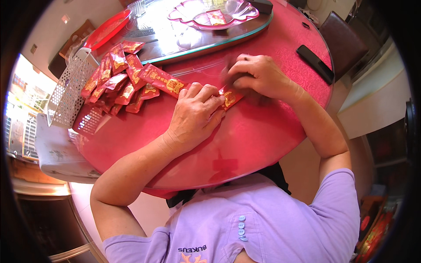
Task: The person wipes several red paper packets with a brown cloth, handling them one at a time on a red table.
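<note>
My left hand lies over the red table, its fingers and thumb gripping the near end of a red packet with gold print. Behind its knuckles a long red packet reaches from the pile toward my fingers. My right hand is bent over the far end of the gripped packet. Motion blurs its curled fingertips, so what they hold cannot be made out. To the left, a pile of similar red packets lies on the table, several overlapping.
Left of the pile, a perforated white basket stands at the table's edge. A glass turntable carries a pink-rimmed clear dish with a packet inside. A red tray is at the back left. A black phone lies at the right edge.
</note>
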Action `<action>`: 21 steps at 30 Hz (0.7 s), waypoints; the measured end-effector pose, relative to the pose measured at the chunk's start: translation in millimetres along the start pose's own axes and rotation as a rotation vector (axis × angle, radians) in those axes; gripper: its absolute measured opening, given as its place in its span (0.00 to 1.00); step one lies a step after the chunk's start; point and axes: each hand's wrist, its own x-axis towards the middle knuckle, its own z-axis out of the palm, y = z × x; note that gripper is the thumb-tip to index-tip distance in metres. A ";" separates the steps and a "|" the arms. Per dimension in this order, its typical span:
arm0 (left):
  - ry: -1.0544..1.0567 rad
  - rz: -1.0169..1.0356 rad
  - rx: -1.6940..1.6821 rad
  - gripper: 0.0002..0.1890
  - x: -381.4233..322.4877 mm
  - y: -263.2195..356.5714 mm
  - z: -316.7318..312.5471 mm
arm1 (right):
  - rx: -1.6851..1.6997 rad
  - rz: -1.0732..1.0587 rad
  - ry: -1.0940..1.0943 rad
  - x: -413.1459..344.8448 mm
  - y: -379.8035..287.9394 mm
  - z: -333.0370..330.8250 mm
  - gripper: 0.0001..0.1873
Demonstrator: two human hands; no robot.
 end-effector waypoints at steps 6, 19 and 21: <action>-0.030 0.004 0.044 0.14 2.5 3.0 -2.9 | -0.039 0.085 -0.231 7.5 0.8 -9.0 0.16; 0.049 0.060 0.080 0.15 3.0 2.8 -5.6 | -0.249 0.099 0.192 -2.2 37.9 -18.6 0.14; 0.029 0.065 0.109 0.15 0.5 1.4 -8.3 | -0.084 0.051 -0.073 -2.0 38.4 -23.1 0.14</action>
